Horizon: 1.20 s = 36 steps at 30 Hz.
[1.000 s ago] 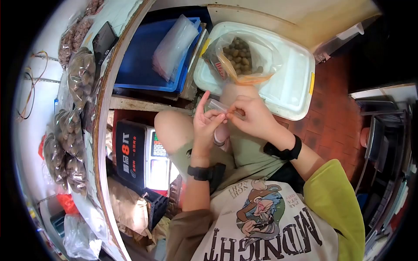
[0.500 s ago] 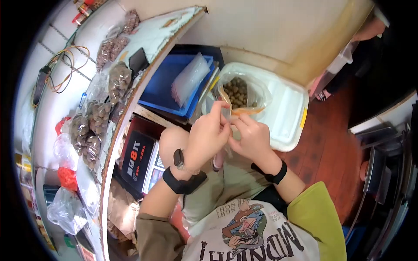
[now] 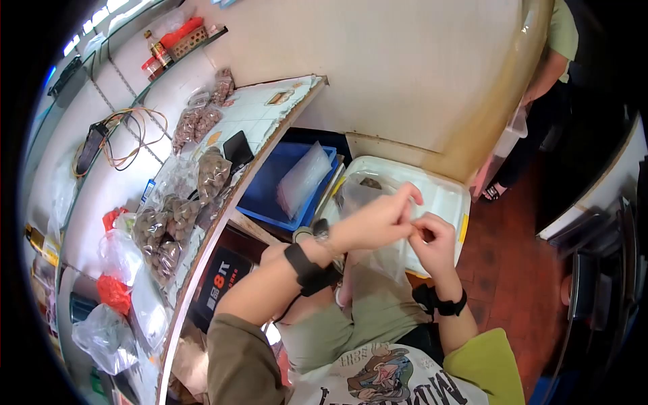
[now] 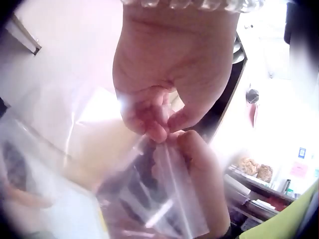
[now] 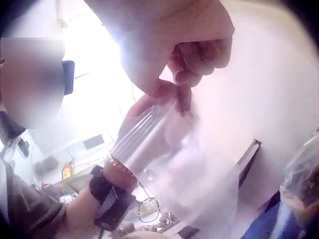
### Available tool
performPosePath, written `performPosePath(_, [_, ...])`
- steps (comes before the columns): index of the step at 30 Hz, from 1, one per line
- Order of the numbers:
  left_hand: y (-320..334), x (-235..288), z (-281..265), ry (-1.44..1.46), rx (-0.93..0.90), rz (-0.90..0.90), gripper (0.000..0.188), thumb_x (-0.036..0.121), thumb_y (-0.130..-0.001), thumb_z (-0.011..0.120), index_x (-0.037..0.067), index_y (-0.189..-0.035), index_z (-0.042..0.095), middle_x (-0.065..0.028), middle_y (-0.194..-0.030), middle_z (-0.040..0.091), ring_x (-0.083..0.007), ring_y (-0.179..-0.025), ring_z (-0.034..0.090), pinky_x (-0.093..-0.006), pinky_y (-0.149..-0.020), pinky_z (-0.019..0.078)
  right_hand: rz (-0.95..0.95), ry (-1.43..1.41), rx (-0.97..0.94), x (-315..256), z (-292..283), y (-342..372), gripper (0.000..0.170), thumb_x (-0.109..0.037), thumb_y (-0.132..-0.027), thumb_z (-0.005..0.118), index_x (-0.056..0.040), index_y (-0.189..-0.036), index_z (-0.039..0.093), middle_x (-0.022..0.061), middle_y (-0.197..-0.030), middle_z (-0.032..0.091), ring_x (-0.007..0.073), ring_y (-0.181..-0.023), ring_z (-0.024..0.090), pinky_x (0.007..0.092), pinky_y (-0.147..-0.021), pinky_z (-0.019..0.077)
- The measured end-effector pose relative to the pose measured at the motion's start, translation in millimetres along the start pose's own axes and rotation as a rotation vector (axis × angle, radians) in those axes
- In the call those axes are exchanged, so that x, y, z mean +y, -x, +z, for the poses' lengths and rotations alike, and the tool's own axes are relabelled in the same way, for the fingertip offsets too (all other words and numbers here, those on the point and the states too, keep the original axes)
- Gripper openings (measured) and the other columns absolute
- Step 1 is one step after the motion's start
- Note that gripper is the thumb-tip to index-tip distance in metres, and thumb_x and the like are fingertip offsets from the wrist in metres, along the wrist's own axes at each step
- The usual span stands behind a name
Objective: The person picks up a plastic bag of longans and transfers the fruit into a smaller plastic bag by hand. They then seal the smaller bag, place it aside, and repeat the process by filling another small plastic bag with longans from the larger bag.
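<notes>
A small clear plastic bag [image 4: 149,194] hangs from the fingers of both hands. My left hand [image 3: 378,219] pinches its top edge between thumb and fingers, and my right hand [image 3: 435,246] pinches it right beside, fingertips nearly touching. In the right wrist view the bag [image 5: 174,164] looks thin and limp, with a creased band near the top; no contents can be made out. Behind the left forearm, a larger open bag [image 3: 358,194] with brown round items stands on the white lidded bin [image 3: 439,196], mostly hidden.
A blue tray [image 3: 260,196] holds a stack of clear bags [image 3: 304,182]. On the tiled counter at the left lie filled bags [image 3: 169,226] and a phone [image 3: 237,150]. Below it stands a black box [image 3: 219,283]. Another person [image 3: 550,74] stands at the upper right.
Both hands have moved up and to the right with the small bag, which now hangs opened out below them. The head view has shifted, showing more wall and counter.
</notes>
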<state>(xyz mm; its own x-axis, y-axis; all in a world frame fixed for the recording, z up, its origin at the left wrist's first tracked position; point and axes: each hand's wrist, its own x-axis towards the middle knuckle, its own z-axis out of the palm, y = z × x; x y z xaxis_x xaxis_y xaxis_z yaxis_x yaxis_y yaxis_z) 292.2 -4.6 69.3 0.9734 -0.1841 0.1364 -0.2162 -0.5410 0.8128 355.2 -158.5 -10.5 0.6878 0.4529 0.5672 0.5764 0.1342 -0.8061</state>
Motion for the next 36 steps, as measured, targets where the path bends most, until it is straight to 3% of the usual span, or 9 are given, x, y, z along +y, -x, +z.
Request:
performPosePath(3, [-3, -1, 26, 0.047, -0.009, 0.008, 0.036, 0.003, -0.085, 0.056, 0.003, -0.118, 0.041, 0.0008, -0.07, 0.041, -0.0086, -0.063, 0.041, -0.0245, -0.058, 0.0367, 0.159, -0.168, -0.011, 6, -19, 14, 0.007, 0.004, -0.074, 0.065, 0.0023, -0.07, 0.059, -0.0013, -0.064, 0.049, 0.0046, -0.057, 0.038, 0.0221, -0.051, 0.0288])
performPosePath(6, [1, -5, 45, 0.141, -0.023, 0.016, 0.035, 0.003, -0.086, 0.053, 0.003, -0.119, 0.04, 0.0019, -0.072, 0.04, -0.0079, -0.065, 0.04, -0.0236, -0.06, 0.0362, 0.197, -0.225, -0.051, 18, -30, 29, 0.009, 0.004, -0.076, 0.063, 0.0017, -0.069, 0.059, -0.0035, -0.066, 0.05, 0.0038, -0.057, 0.037, 0.0218, -0.051, 0.0279])
performPosePath(8, [2, -8, 56, 0.282, -0.04, 0.035, 0.033, 0.002, -0.087, 0.051, 0.003, -0.118, 0.04, 0.0022, -0.074, 0.04, -0.0077, -0.066, 0.039, -0.0236, -0.061, 0.036, 0.362, -0.499, -0.073, 24, -35, 36, 0.009, 0.004, -0.079, 0.06, 0.0007, -0.07, 0.059, -0.0051, -0.067, 0.05, 0.0031, -0.058, 0.038, 0.0213, -0.051, 0.0274])
performPosePath(11, [6, -7, 61, 0.256, 0.02, 0.047, 0.034, 0.002, -0.087, 0.052, 0.004, -0.118, 0.039, 0.0013, -0.073, 0.04, -0.0089, -0.065, 0.041, -0.0241, -0.06, 0.0364, 0.491, -0.75, -0.152, 36, -37, 44, 0.009, 0.003, -0.081, 0.058, 0.0003, -0.072, 0.06, -0.0053, -0.069, 0.051, 0.0024, -0.059, 0.039, 0.0201, -0.052, 0.0284])
performPosePath(13, [11, 1, 60, 0.192, 0.049, -0.018, 0.033, 0.002, -0.087, 0.053, 0.004, -0.117, 0.04, 0.0005, -0.072, 0.041, -0.0098, -0.063, 0.043, -0.0246, -0.059, 0.0372, 0.484, -0.727, -0.169, 41, -33, 43, 0.009, 0.004, -0.081, 0.057, 0.0006, -0.073, 0.06, -0.0045, -0.072, 0.052, 0.0023, -0.059, 0.039, 0.0194, -0.052, 0.0289])
performPosePath(15, [17, 10, 55, 0.127, 0.07, -0.084, 0.033, 0.002, -0.086, 0.053, 0.004, -0.117, 0.042, -0.0003, -0.071, 0.043, -0.0108, -0.062, 0.045, -0.0251, -0.058, 0.0381, 0.39, -0.498, -0.149, 34, -25, 38, 0.007, 0.004, -0.079, 0.057, 0.0013, -0.074, 0.06, -0.0035, -0.076, 0.053, 0.0021, -0.058, 0.039, 0.0191, -0.051, 0.0288])
performPosePath(17, [21, 15, 50, -0.151, 0.138, -0.061, 0.033, 0.003, -0.084, 0.055, 0.004, -0.115, 0.044, -0.0024, -0.069, 0.047, -0.0134, -0.06, 0.05, -0.0272, -0.056, 0.0399, 0.327, -0.437, -0.168, 31, -21, 36, 0.005, 0.004, -0.079, 0.058, 0.0018, -0.074, 0.06, -0.0029, -0.077, 0.053, 0.002, -0.057, 0.038, 0.0191, -0.051, 0.0287])
performPosePath(21, [31, 3, 48, -0.026, 0.146, -0.1, 0.033, 0.003, -0.083, 0.056, 0.003, -0.114, 0.046, -0.0032, -0.069, 0.05, -0.0145, -0.06, 0.052, -0.0282, -0.055, 0.041, 0.244, -0.335, -0.254, 27, -17, 33, 0.003, 0.005, -0.077, 0.059, 0.0029, -0.076, 0.06, -0.0012, -0.079, 0.053, 0.0014, -0.057, 0.038, 0.0192, -0.051, 0.0282])
performPosePath(36, [69, -20, 38, -0.011, 0.215, -0.121, 0.04, 0.003, -0.084, 0.054, 0.002, -0.122, 0.042, -0.0074, -0.071, 0.049, -0.0183, -0.061, 0.055, -0.0316, -0.057, 0.0436, 0.297, -0.297, -0.362, 18, 22, 31, 0.001, 0.002, -0.078, 0.062, 0.0034, -0.078, 0.063, -0.0009, -0.075, 0.053, 0.003, -0.059, 0.039, 0.0202, -0.052, 0.03])
